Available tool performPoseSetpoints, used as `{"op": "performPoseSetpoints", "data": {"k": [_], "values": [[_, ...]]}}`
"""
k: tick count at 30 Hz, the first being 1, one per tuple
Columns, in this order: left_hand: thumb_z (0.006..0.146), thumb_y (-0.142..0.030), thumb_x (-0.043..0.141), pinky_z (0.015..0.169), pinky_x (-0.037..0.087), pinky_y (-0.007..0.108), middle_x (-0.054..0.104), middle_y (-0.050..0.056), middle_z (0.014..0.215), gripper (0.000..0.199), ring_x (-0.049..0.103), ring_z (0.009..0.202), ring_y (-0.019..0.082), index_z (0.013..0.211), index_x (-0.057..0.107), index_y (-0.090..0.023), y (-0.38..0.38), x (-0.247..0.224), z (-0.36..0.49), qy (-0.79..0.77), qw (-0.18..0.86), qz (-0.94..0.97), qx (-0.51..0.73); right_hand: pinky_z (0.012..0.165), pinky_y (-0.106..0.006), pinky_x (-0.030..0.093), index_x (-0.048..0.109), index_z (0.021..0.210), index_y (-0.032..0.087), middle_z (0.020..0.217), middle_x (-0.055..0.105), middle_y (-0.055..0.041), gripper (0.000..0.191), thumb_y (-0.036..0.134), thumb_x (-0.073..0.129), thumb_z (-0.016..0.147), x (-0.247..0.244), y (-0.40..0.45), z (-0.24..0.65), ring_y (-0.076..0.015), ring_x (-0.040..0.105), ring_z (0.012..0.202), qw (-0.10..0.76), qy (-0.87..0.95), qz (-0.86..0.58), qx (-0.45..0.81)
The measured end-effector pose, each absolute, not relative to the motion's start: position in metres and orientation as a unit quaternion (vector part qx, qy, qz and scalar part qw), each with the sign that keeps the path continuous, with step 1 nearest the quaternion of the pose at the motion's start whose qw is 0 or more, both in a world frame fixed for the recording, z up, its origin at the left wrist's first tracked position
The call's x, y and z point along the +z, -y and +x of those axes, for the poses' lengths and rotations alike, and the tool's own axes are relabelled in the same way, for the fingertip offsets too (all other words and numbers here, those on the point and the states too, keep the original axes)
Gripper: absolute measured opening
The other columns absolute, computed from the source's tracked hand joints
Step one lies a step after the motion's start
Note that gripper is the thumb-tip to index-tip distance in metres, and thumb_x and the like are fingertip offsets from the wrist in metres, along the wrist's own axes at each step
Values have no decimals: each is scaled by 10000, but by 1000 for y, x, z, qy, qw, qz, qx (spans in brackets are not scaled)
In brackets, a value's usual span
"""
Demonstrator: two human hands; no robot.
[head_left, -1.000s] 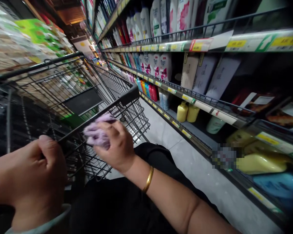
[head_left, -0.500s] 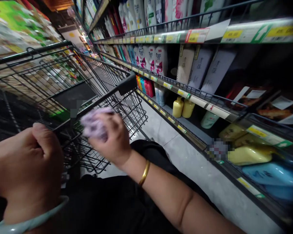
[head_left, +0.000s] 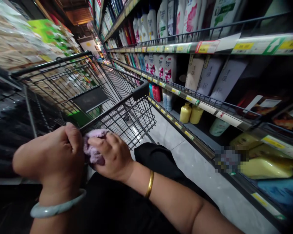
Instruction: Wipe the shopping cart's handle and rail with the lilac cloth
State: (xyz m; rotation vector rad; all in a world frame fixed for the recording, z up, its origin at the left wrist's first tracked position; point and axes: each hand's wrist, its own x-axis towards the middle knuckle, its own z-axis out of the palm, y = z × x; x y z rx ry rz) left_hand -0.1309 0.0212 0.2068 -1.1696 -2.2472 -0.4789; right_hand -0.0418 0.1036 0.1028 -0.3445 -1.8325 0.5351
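My right hand (head_left: 113, 154) is closed around a bunched lilac fuzzy cloth (head_left: 95, 156), just below the shopping cart's handle (head_left: 104, 112). A gold bangle (head_left: 150, 184) circles that wrist. Close beside the cloth, on its left, is my left hand (head_left: 60, 151), curled with the thumb up, wearing a pale green bangle (head_left: 58, 208). Its fingers face away from me, so whatever they grip is hidden. The handle bar runs down-left and disappears behind the two hands. Beyond them stands the black wire shopping cart (head_left: 90, 99), with a dark panel on its child-seat part.
Shelves on the right carry shampoo bottles (head_left: 169, 68), boxed items (head_left: 210, 76) and yellow bottles (head_left: 185, 112) behind price-tag rails. Packaged goods (head_left: 9, 42) are stacked on the left. Grey tiled floor (head_left: 178, 139) lies between cart and shelves.
My right hand has brought the cloth down, right up beside my left hand. The left hand has moved right in the picture. The whole view has shifted, with cart and shelves lower and further right.
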Motion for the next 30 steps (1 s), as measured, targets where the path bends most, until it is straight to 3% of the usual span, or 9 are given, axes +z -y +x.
{"op": "performPoseSetpoints", "data": {"k": [4, 9, 16, 22, 25, 30], "values": [[966, -374, 332, 640, 59, 316, 193, -25, 643, 369, 92, 591, 149, 644, 250, -214, -18, 208, -130, 828, 362, -420, -82, 932, -363, 545, 542, 1275, 261, 1127, 593, -70, 452, 351, 663, 849, 99, -123, -35, -212, 585, 1007, 600, 752, -159, 221], [986, -380, 329, 614, 79, 311, 199, -25, 625, 387, 105, 574, 147, 645, 280, -204, -20, 207, -131, 819, 384, -418, -84, 1000, -406, 519, 484, 1276, 227, 1195, 567, -109, 458, 238, 634, 844, 98, -149, -32, -230, 572, 1135, 660, 654, -271, 253], [976, -391, 348, 600, 100, 300, 299, -4, 594, 397, 182, 570, 161, 626, 386, -208, -14, 207, -137, 811, 405, -417, -70, 832, -413, 561, 587, 1255, 313, 1059, 595, -58, 453, 309, 687, 813, 97, -108, -40, -241, 572, 933, 591, 773, -121, 195], [973, -369, 361, 608, 109, 317, 418, 12, 576, 414, 266, 553, 163, 600, 437, -208, -11, 205, -143, 806, 415, -415, -82, 995, -421, 521, 554, 1221, 251, 1183, 580, -87, 436, 149, 636, 805, 93, -156, -31, -227, 586, 1114, 673, 642, -248, 271], [961, -338, 374, 609, 106, 330, 447, 23, 556, 410, 294, 537, 162, 583, 466, -206, -13, 202, -146, 804, 429, -401, -95, 970, -411, 534, 551, 1244, 256, 1204, 571, -93, 468, 201, 671, 795, 91, -132, -39, -239, 585, 1110, 635, 693, -214, 266], [972, -344, 377, 598, 111, 330, 496, 33, 577, 405, 323, 525, 156, 617, 508, -199, -10, 202, -148, 800, 427, -413, -78, 841, -369, 554, 599, 1253, 303, 1067, 591, -61, 474, 310, 707, 792, 89, -102, -45, -234, 581, 946, 557, 798, -103, 206]]}}
